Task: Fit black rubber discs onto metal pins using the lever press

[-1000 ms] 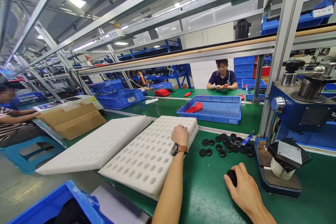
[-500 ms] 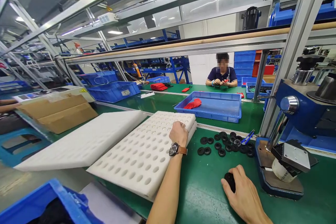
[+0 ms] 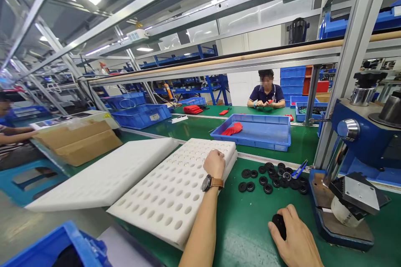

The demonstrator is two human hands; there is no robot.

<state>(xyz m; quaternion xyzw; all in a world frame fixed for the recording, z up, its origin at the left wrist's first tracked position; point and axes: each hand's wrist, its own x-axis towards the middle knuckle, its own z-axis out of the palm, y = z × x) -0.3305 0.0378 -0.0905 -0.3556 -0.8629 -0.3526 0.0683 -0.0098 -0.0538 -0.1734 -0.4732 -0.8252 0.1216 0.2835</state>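
My left hand (image 3: 215, 162), with a watch (image 3: 207, 182) on its wrist, rests over the far right part of a white foam tray (image 3: 163, 204) with rows of round holes. Its fingers are curled down, and whatever they pinch is hidden. Some far holes seem to hold small shiny pieces. On the right, just above the green bench, my right hand (image 3: 296, 235) is closed on a black round part (image 3: 279, 226) between thumb and fingers. Several black wheel-like discs (image 3: 267, 188) lie loose on the bench between the tray and the press.
A blue and silver press (image 3: 347, 129) stands at right, beside a blue-handled cutter (image 3: 300, 169). Behind the foam is a shallow blue bin (image 3: 255, 145) with red pieces. A second foam sheet (image 3: 103, 175) and a cardboard box (image 3: 78, 142) lie left. A co-worker (image 3: 266, 91) sits opposite.
The view has tilted and shifted slightly, so the scene sits a little lower and farther right. Both hands keep almost the same places and grips.
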